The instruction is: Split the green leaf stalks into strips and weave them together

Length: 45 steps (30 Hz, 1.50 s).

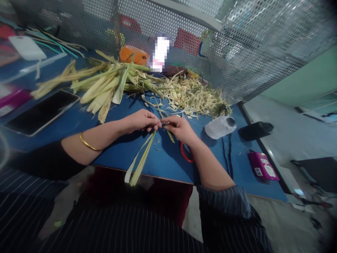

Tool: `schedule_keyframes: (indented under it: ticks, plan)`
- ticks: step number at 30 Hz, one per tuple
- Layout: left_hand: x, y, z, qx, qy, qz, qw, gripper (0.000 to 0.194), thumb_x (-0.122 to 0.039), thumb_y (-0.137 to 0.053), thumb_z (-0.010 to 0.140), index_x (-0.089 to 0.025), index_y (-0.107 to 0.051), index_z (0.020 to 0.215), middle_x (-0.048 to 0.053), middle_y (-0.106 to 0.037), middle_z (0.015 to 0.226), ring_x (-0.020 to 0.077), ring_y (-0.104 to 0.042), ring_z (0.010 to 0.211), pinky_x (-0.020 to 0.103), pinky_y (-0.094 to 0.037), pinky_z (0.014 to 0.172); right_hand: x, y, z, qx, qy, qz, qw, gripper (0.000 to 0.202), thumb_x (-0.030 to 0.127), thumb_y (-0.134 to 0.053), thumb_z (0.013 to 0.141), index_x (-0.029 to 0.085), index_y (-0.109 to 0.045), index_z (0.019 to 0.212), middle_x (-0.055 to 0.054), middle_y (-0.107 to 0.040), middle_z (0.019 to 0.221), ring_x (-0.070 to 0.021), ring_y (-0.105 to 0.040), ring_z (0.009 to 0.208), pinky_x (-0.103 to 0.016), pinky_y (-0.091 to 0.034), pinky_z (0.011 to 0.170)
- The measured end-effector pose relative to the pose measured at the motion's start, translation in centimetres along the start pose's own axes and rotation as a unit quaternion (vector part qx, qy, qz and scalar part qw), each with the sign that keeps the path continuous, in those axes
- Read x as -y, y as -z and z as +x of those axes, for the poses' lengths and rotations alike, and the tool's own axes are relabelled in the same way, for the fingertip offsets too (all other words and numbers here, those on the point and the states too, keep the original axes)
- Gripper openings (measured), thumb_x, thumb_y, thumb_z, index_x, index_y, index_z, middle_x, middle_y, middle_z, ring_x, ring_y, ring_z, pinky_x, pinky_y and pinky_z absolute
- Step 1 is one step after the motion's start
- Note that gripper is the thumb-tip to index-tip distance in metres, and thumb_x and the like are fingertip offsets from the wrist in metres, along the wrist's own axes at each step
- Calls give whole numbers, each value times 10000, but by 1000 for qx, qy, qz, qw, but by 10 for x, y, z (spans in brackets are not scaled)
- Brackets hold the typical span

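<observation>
Two hands are pinching husk strips above a blue table

Long, flat, pale yellow-green husk strips (pixel 144 159) are hanging from the fingertips at the middle of the table, their lower ends reaching past its near edge. The left hand (pixel 146 121) is clamping their upper ends between thumb and fingers. The right hand (pixel 180 128) is meeting it there, its fingers closing on the strips too, though the exact grip is too small to make out.

A glossy red ring-shaped object (pixel 182 151) is showing beside the right forearm, which is partly covering it. A plain gold-coloured metal bangle (pixel 89 143) is circling the left forearm.

Beyond the hands, a loose heap of pale shredded husk scraps (pixel 192 93) is lying on the flat blue tabletop (pixel 168 167). Left of it, a pile of long yellow-green husks (pixel 102 84) is spreading out, with a rounded orange package (pixel 133 55) sitting behind. A black, flat, rectangular device (pixel 42 112) is lying farther left. To the right, a white cylindrical roll (pixel 219 127) is resting near a black cylindrical object (pixel 255 131), and a purple box (pixel 263 167) is lying nearer the person.
</observation>
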<state>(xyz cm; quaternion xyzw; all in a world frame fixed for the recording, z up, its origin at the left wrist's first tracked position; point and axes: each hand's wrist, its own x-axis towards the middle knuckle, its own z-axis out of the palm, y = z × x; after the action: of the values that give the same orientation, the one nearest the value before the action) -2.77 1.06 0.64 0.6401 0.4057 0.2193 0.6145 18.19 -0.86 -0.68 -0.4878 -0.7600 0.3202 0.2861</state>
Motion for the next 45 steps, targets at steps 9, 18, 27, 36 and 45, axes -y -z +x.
schedule_keyframes:
  ticks: [9, 18, 27, 36, 45]
  plan:
    - [5, -1, 1, 4, -34, 4, 999, 171, -281, -651, 798, -128, -713, 840, 38, -656, 713, 40, -465, 490, 172, -282, 422, 6, -10, 1, -35, -2, -32, 999, 225, 157, -657, 740, 200, -747, 941, 7, -516, 744, -119, -470, 657, -281, -397, 669]
    - [2, -4, 1, -23, -19, -4, 1000, 163, -269, -692, 766, -115, -704, 818, 64, -694, 741, 47, -494, 493, 164, -297, 411, 4, -19, 2, -74, -4, -41, 996, 76, 220, -686, 757, 188, -689, 687, 16, -477, 694, -128, -468, 672, -277, -373, 649]
    - [1, -7, 2, -104, -14, -10, 994, 181, -291, -715, 736, -124, -718, 805, 86, -722, 758, 68, -536, 496, 179, -334, 404, 9, -11, -2, -119, 65, -118, 984, 89, 262, -638, 832, 211, -656, 762, -34, -586, 873, -167, -540, 793, -300, -420, 728]
    - [5, -2, 5, -120, -7, -51, 991, 154, -238, -770, 668, -139, -733, 779, 18, -626, 578, 75, -519, 492, 182, -324, 407, 25, -3, -8, -54, 149, -322, 933, 225, 319, -475, 955, 231, -678, 912, -54, -672, 877, -195, -588, 837, -332, -334, 760]
    - [0, -3, 2, -125, 7, -50, 991, 159, -237, -753, 679, -125, -725, 789, 16, -596, 554, 73, -493, 480, 189, -301, 406, 20, -9, -7, -5, 136, -182, 974, 104, 228, -566, 880, 208, -650, 822, -18, -681, 838, -150, -587, 786, -298, -373, 759]
